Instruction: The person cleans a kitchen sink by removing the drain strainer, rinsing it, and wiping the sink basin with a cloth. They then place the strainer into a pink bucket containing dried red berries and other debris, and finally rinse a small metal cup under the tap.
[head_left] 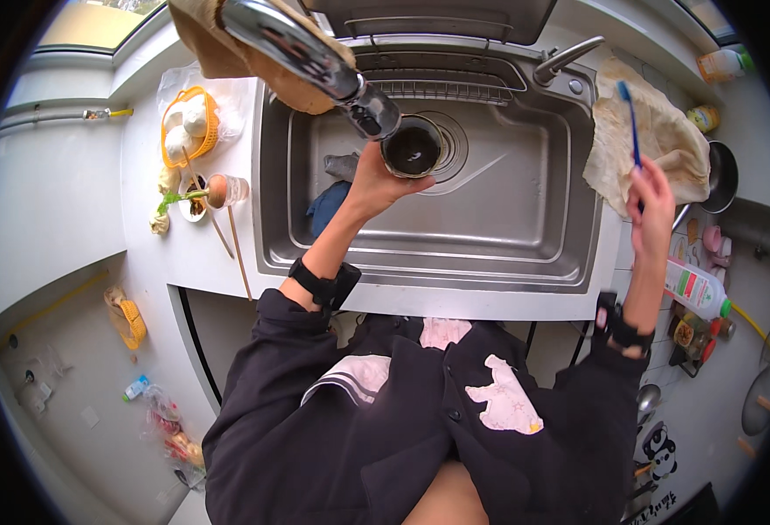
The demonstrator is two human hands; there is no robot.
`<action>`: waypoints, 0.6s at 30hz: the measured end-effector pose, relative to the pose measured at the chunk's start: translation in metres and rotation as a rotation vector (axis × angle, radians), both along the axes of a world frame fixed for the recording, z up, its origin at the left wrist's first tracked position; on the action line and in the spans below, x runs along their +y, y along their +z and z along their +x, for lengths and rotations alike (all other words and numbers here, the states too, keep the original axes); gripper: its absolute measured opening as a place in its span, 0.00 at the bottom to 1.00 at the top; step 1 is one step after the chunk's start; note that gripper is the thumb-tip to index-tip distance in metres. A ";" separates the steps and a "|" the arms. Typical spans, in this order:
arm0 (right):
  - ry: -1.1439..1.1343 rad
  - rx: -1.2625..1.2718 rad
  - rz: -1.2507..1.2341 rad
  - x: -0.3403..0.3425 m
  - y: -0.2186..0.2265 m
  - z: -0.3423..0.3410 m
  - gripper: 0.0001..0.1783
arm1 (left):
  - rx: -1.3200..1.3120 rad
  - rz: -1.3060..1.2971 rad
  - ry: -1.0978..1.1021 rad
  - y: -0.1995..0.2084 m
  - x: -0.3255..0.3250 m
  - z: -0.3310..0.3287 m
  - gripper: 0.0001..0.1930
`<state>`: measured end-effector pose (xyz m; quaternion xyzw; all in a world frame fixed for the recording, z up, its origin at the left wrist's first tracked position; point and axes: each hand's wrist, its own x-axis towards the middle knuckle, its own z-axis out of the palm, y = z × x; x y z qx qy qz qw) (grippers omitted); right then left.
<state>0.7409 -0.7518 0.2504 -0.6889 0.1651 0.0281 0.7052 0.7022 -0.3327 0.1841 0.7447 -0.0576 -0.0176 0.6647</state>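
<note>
My left hand [376, 185] is wrapped round a round cup [413, 149] over the left part of the steel sink [507, 227]. Dark liquid, or a dark inside, shows in the cup; I cannot tell which. Just above the cup's rim ends the chrome faucet [315, 66], and no clear water stream can be made out. Off to the right, my right hand [654, 206] grips a blue toothbrush [634, 122], its bristle head pointing up and away from me. Behind the brush lies a beige cloth [665, 140] beside the sink's right edge.
A grey cloth [341, 166] and a blue cloth [326, 208] lie in the sink's left side. On the left counter are a yellow basket [171, 156], chopsticks [240, 254] and a small glass [236, 191]. A steel tap [568, 59] and white bottle [696, 287] stand right.
</note>
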 end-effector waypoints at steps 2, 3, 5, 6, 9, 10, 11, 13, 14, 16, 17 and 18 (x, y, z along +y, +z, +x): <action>0.131 0.127 -0.105 0.035 0.038 -0.057 0.22 | -0.032 -0.002 0.002 -0.001 0.002 -0.003 0.44; 0.300 0.002 -0.163 0.054 0.053 -0.076 0.21 | -0.049 0.020 0.003 0.000 0.004 -0.005 0.45; 0.534 -0.203 -0.476 0.090 0.073 -0.097 0.20 | -0.073 0.084 -0.006 0.002 0.005 -0.008 0.47; 0.585 -0.418 -0.646 0.112 0.072 -0.098 0.21 | -0.112 0.168 -0.017 0.003 0.006 -0.009 0.48; 0.677 -0.621 -1.018 0.165 0.059 -0.092 0.16 | -0.184 0.083 -0.097 0.005 0.006 -0.012 0.47; 0.739 -0.619 -1.151 0.180 0.051 -0.085 0.16 | -0.177 0.142 -0.110 0.006 0.007 -0.013 0.47; 0.747 -0.672 -1.205 0.193 0.043 -0.078 0.16 | -0.172 0.193 -0.127 0.006 0.009 -0.015 0.47; 0.782 -0.716 -1.300 0.216 0.032 -0.063 0.16 | -0.185 0.274 -0.141 0.007 0.011 -0.016 0.47; 0.804 -0.723 -1.336 0.226 0.028 -0.055 0.15 | -0.202 0.303 -0.136 0.006 0.012 -0.016 0.47; 0.847 -0.714 -1.391 0.238 0.027 -0.058 0.12 | -0.210 0.338 -0.116 0.004 0.014 -0.017 0.46; 0.867 -0.706 -1.415 0.242 0.028 -0.058 0.10 | -0.232 0.331 -0.112 0.002 0.015 -0.016 0.45; 0.889 -0.696 -1.438 0.246 0.030 -0.058 0.08 | -0.252 0.325 -0.108 0.001 0.015 -0.015 0.45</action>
